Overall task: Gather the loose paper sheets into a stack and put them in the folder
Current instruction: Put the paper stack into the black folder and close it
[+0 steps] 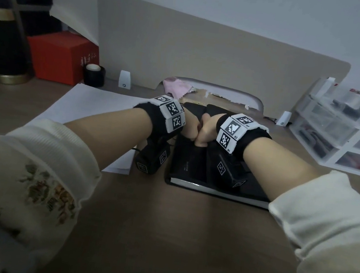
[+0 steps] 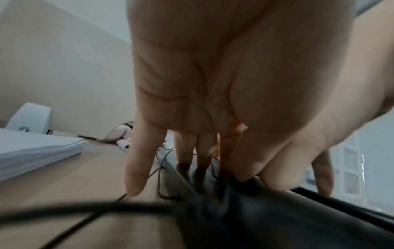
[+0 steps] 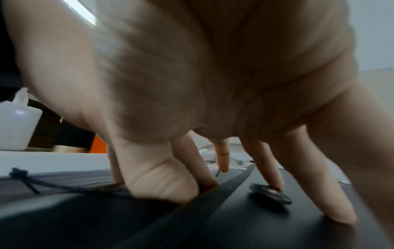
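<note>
Paper sheets (image 1: pixel 90 111), white and already lying as a squared stack, sit on the wooden desk (image 1: pixel 161 237) just to the left of a black folder (image 1: pixel 193 165), not yet inside it. Thin and limp, the sheets will likely sag and slide apart if lifted by one corner, so a hold along two opposite edges, or one hand beneath and a thumb on top, looks the safer choice; the stack appears light. By contrast the folder looks stiffer and smooth, closed by a flap with a round button (image 3: pixel 270 193) and a thin black string (image 3: pixel 23 178), which probably has to be undone before anything goes in. Both forearms reach forward over the desk and meet above the middle of the folder. Fingers of the left hand (image 1: pixel 189 126) point down, extended, onto the folder's left portion, the little finger reaching the desk beside it; whether the thumb pinches the string cannot be told. On the right hand (image 1: pixel 205 130), thumb and forefinger press together at the flap's edge, where the string runs, while another fingertip rests on the button. White sleeves (image 1: pixel 315 211) are pushed back, and marker-covered bands circle each wrist.
</note>
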`<state>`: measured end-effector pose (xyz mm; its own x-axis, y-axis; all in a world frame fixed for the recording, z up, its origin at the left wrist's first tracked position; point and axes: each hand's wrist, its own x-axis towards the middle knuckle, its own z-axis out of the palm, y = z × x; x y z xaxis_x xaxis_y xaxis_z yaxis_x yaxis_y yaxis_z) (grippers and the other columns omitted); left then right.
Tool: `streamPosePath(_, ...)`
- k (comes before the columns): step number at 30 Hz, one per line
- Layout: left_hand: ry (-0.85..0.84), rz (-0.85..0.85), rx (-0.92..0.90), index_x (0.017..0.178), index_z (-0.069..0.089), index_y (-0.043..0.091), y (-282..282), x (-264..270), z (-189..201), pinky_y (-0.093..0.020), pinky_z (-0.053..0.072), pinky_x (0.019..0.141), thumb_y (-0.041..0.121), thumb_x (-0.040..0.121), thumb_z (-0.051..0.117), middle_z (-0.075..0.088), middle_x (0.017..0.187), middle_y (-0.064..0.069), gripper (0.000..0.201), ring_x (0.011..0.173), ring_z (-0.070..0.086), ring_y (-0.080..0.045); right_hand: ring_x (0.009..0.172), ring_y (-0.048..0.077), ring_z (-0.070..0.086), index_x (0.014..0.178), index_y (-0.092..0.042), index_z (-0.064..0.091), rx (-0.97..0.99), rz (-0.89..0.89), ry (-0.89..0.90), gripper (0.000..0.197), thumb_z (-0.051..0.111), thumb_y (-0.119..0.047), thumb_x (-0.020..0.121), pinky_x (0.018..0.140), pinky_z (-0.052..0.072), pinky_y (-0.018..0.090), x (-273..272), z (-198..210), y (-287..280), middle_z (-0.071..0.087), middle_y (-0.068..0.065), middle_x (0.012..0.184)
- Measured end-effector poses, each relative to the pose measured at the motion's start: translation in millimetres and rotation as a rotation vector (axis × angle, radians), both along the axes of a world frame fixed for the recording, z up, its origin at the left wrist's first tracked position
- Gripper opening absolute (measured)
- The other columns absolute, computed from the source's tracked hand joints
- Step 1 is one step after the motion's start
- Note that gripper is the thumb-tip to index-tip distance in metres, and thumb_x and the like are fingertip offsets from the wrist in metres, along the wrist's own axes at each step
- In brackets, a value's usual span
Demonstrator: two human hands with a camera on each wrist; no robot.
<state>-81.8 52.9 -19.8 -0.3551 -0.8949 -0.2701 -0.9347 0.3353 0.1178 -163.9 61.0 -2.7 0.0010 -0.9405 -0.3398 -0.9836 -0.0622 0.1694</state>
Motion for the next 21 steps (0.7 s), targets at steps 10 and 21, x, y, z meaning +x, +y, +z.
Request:
streamPosePath(10,-0.085,0.013,-0.039,0.132,0.054,0.008,2.2,-13.9,5.2,-0.033,0.037,0.102,0.034,0.096,0.051,0.055,0.134,-0.009,0.045,0.124,0.051,-0.026,0.077,0.023,0.056,0.087,-0.009,0.057,-0.207,-0.038,-0.028,0.018,0.054,-0.026,0.086,0.061,0.043,0.026,-23.8,27.2,2.3,0.062,0.010,0.093)
streamPosePath(21,-0.062,-0.031,0.170,0.151,0.027,0.015,5.9,-34.3,12.4,-0.036,0.025,0.115,0.061,0.092,0.045,0.029,0.157,-0.004,0.077,0.141,0.032,-0.024,0.041,0.016,0.050,0.115,-0.018,0.050,-0.185,-0.161,-0.601,0.043,0.044,0.011,0.084,0.037,0.041,0.018,-89.1,56.4,-6.0,0.051,0.012,0.082)
